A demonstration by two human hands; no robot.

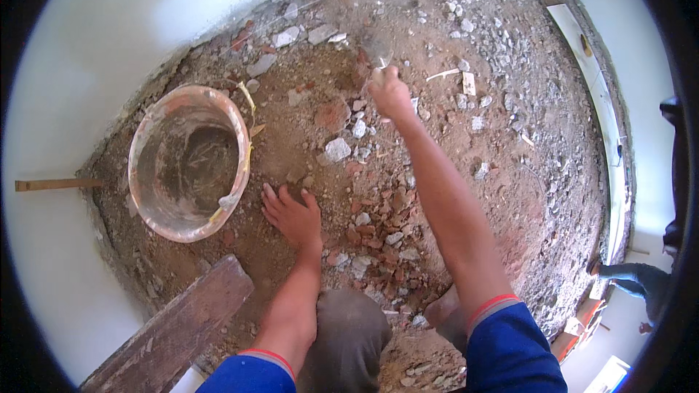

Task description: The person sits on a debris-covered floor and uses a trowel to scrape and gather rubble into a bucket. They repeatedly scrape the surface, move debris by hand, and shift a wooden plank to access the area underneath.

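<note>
My right hand (391, 94) is stretched out in front, its fingers closed round a hand tool (383, 61). The tool's far end is a grey blur over the soil, so whether it is a trowel cannot be made out. My left hand (295, 217) rests on the loose soil (278, 144) with its fingers spread and nothing in it. Just left of those fingers stands a worn, dirt-smeared tub (146, 174) with only dark residue visible inside. Brick fragments and stones (377, 229) lie scattered between my two arms.
A rough wooden plank (175, 322) lies at the lower left. White walls (98, 93) border the dirt floor, with a wooden stick (57, 184) against one. Concrete chunks (285, 37) lie near the far wall. Along the right runs a pale board (592, 84); another person (641, 281) stands beyond.
</note>
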